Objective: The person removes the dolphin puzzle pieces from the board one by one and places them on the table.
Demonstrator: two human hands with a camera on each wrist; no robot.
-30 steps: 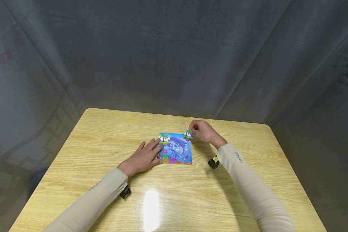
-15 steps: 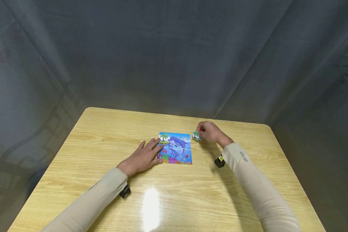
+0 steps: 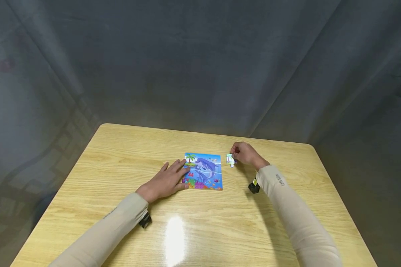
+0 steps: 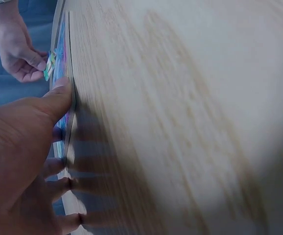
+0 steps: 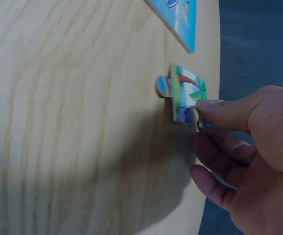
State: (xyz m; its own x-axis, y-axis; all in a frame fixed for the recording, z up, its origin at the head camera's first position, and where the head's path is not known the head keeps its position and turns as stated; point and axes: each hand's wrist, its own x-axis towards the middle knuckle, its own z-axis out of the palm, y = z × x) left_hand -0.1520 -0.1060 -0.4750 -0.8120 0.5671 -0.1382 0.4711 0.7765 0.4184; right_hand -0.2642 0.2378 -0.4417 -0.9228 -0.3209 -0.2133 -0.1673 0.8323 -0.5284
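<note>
We note a puzzle piece with a palm tree printed on it, off the right side of the dolphin puzzle, with a narrow gap between. The right hand pinches it between thumb and finger; the thumb hides one end, and in the head view glare washes out its print. We cannot tell whether its lower edge touches the surface. The left hand lies with fingers spread and nearly straight, grasping nothing, its tips covering part of the puzzle's left edge. The left wrist view shows the puzzle as a thin sliver; the right wrist view cuts it to one corner. We see both hands well apart from the surface's side edges, wood stretching out on either side; the far edge, before a grey curtain, lies nearer the right hand.
</note>
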